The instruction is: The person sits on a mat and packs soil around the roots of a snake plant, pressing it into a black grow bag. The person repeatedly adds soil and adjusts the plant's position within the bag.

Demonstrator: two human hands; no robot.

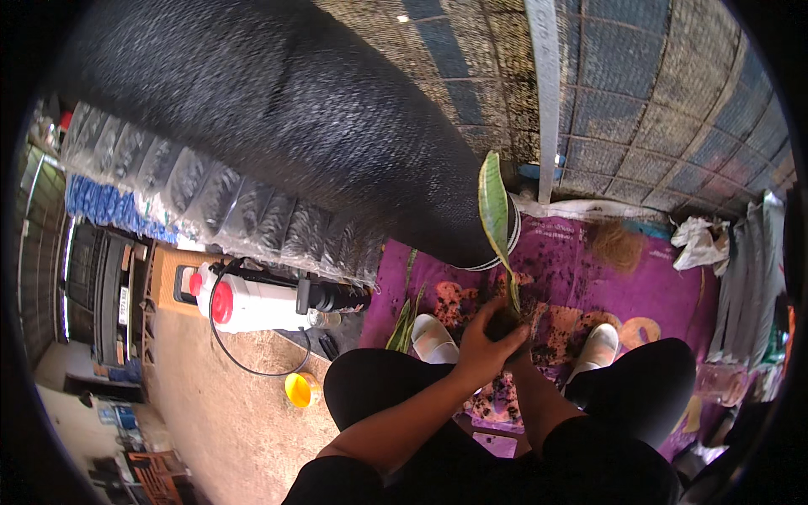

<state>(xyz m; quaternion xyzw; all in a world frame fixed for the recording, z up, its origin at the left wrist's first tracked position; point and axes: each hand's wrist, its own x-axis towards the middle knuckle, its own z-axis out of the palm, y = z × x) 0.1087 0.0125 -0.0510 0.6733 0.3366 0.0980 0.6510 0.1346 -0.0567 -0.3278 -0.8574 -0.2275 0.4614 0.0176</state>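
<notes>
My left hand point(485, 346) is wrapped around the dark root ball point(503, 320) of a snake plant, its thumb and fingers curled about the soil. From the ball a single tall, yellow-edged snake plant leaf point(493, 196) rises in front of the black roll. My right hand point(521, 358) is below the left one and mostly hidden by it; whether it grips the root ball cannot be made out. Both hands are between my knees, above a purple printed sheet point(675, 303) strewn with dark soil. More snake plant leaves point(401, 328) lie beside my left foot.
A huge black mesh roll point(328, 126) slants across the upper left. Left stand a white sprayer point(255, 300) with red caps and a hose, and a yellow tub point(303, 389). Brown fibre point(618, 246) lies ahead. A metal post point(544, 101) fronts the netted wall point(637, 113).
</notes>
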